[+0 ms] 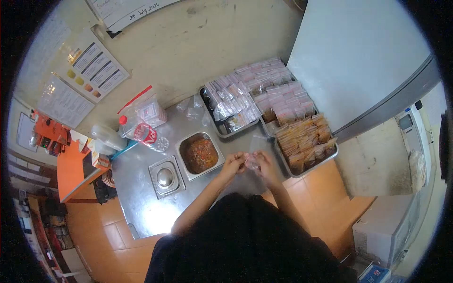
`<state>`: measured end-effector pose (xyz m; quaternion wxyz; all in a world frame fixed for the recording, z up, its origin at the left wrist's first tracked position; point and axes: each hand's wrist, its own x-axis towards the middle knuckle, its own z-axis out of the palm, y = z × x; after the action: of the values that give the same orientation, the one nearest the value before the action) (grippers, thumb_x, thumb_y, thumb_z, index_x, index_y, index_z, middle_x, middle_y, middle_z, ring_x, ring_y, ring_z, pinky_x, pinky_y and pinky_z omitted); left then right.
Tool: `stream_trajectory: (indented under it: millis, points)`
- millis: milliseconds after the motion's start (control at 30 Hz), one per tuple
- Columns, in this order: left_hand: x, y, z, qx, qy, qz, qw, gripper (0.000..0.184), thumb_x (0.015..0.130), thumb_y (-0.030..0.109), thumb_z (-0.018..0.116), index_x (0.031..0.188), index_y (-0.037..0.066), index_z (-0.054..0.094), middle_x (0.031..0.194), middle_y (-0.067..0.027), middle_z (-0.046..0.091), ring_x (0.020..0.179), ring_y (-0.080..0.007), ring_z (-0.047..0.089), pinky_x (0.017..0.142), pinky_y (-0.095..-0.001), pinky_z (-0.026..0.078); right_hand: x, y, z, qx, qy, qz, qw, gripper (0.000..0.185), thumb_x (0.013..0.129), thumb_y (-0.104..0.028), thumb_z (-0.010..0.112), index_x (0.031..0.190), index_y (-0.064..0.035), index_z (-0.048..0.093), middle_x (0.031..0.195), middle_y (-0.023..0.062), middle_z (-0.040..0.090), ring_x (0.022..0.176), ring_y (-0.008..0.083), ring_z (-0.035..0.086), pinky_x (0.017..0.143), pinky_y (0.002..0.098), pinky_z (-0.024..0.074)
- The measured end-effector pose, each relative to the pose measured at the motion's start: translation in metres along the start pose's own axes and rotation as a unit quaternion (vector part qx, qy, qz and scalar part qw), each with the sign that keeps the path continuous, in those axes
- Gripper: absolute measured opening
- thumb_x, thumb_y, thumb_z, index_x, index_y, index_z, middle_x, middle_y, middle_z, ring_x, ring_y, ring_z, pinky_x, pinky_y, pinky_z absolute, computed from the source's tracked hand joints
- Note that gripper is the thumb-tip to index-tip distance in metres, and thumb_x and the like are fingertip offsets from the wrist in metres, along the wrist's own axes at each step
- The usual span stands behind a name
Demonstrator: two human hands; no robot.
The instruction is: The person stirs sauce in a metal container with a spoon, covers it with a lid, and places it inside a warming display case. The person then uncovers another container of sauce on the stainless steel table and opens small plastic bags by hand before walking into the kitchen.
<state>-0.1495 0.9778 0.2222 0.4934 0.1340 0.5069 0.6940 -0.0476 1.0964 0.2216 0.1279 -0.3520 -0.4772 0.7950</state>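
Both of my hands meet over the front edge of the steel table. Between them is a small clear plastic bag [253, 163], pinched by my left hand [233, 163] on one side and by my right hand [266, 167] on the other. What the bag holds is too small to make out. Just beyond my left hand stands a square steel pan [199, 155] of chunky reddish-brown sauce. A steel lid [165, 178] with a domed middle lies left of it. Nearest my right hand is a tray [306, 170] packed with brown-filled sachets [303, 141].
Two more trays hold rows of clear sachets [231, 99] and pinkish sachets [285, 101] at the back right. A red-capped plastic bottle [144, 133] and a zip bag [152, 112] stand at the back left. A large pale panel [358, 61] rises on the right.
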Motion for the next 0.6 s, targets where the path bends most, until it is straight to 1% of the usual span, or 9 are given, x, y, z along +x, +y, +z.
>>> stream_trajectory:
  millis: [167,233,300,367,400,467,533,567,600]
  points:
    - [-0.014,0.021,0.006,-0.072,-0.002,-0.084,0.994,0.007,0.088,0.01,0.056,0.09,0.005,0.061,0.07,0.0031,0.052,0.052,-0.0041,0.04,0.045,-0.0213,0.026,0.008,-0.004,-0.02,0.175,-0.079,0.076,0.978,0.015,0.094,-0.025,0.055,0.103,-0.0152,0.049,0.075,0.0025,0.056,0.045,0.0039,0.033,0.042,0.0188,0.0224]
    - [-0.008,0.006,-0.002,0.033,0.019,-0.02,0.999,0.01,0.087,0.015,0.06,0.087,0.005,0.06,0.068,0.0027,0.052,0.051,-0.0098,0.045,0.046,-0.024,0.032,0.004,-0.008,-0.019,0.164,-0.076,0.07,0.981,0.016,0.094,-0.022,0.054,0.105,-0.0144,0.045,0.075,0.0039,0.057,0.044,0.0049,0.032,0.041,0.0194,0.0214]
    - [0.001,-0.007,-0.008,0.237,0.087,0.077,0.965,0.015,0.084,0.018,0.064,0.088,0.005,0.058,0.072,-0.0013,0.054,0.053,-0.0182,0.051,0.05,-0.0288,0.039,-0.01,-0.019,-0.006,0.055,-0.082,0.003,0.995,0.022,0.09,-0.017,0.057,0.107,-0.0135,0.043,0.074,0.0032,0.057,0.045,0.0078,0.038,0.043,0.0201,0.0273]
    - [0.007,-0.009,-0.005,0.516,0.191,0.192,0.813,0.022,0.079,0.016,0.068,0.093,0.005,0.056,0.084,-0.0088,0.056,0.059,-0.0295,0.057,0.055,-0.0357,0.046,-0.012,-0.01,0.008,-0.061,-0.073,-0.145,0.985,0.028,0.087,-0.015,0.06,0.109,-0.0128,0.042,0.077,0.0045,0.057,0.051,0.0124,0.046,0.047,0.0224,0.034]
    - [0.009,-0.006,0.001,0.512,0.234,0.239,0.791,0.026,0.078,0.016,0.068,0.097,0.005,0.054,0.092,-0.0121,0.053,0.066,-0.0336,0.057,0.058,-0.0389,0.047,-0.006,0.002,0.014,-0.12,-0.057,-0.259,0.957,0.031,0.085,-0.014,0.061,0.11,-0.0124,0.042,0.081,0.0061,0.057,0.057,0.0156,0.051,0.049,0.0243,0.0378]
    - [0.008,0.003,0.019,0.496,0.313,0.331,0.739,0.035,0.076,0.015,0.068,0.104,0.006,0.05,0.107,-0.0188,0.049,0.08,-0.0419,0.057,0.065,-0.0454,0.048,-0.007,0.004,0.013,-0.251,0.006,-0.307,0.918,0.039,0.08,-0.014,0.065,0.112,-0.0113,0.042,0.09,0.0094,0.058,0.071,0.0237,0.057,0.057,0.03,0.0445]
    - [-0.013,0.029,0.045,0.53,0.274,0.267,0.757,0.041,0.076,0.015,0.066,0.11,0.007,0.046,0.114,-0.02,0.043,0.09,-0.0415,0.056,0.068,-0.0468,0.048,-0.026,-0.03,0.016,-0.389,0.093,-0.177,0.899,0.05,0.073,-0.015,0.072,0.114,-0.0096,0.044,0.1,0.0129,0.058,0.089,0.0334,0.061,0.069,0.0376,0.0503]
    - [-0.02,0.033,0.052,0.545,0.254,0.233,0.764,0.044,0.076,0.016,0.065,0.113,0.008,0.044,0.118,-0.0206,0.04,0.095,-0.0413,0.055,0.069,-0.0475,0.048,-0.022,-0.035,0.014,-0.445,0.153,-0.246,0.848,0.048,0.075,-0.019,0.071,0.115,-0.0097,0.044,0.104,0.014,0.055,0.089,0.0328,0.061,0.067,0.0394,0.0503]
    - [-0.022,0.029,0.052,0.595,0.245,0.241,0.726,0.043,0.076,0.016,0.065,0.114,0.008,0.044,0.118,-0.0209,0.041,0.096,-0.0417,0.055,0.07,-0.048,0.048,-0.015,-0.041,0.012,-0.495,0.209,-0.311,0.784,0.047,0.078,-0.023,0.07,0.115,-0.0098,0.044,0.108,0.0152,0.053,0.09,0.0321,0.061,0.065,0.0412,0.0502]
